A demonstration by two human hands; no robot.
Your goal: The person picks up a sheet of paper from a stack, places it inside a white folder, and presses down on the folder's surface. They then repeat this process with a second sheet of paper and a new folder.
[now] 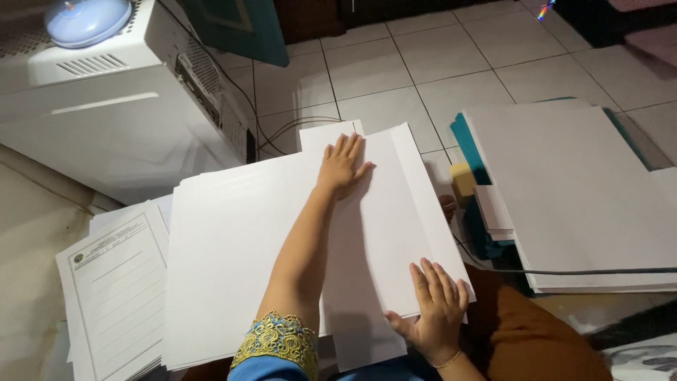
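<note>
Open tiled floor [395, 70] ahead; hemmed left by white machine [120, 120]; blocked right by paper stack [571, 197] and black cable [564, 271].

Paper stack [240, 261]: matt, smooth white sheets. Printer [120, 106]: white plastic, slightly glossy. Floor [423, 70]: glazed pale tiles. Sleeve cuff [276, 342]: blue cloth, gold lace trim. Sponge [462, 178]: yellow, porous.

One head cam, looks steeply down, close over paper stack [282, 247], floor [395, 63] beyond

Printed forms [116, 282] left — paper stack [233, 261] right
</note>
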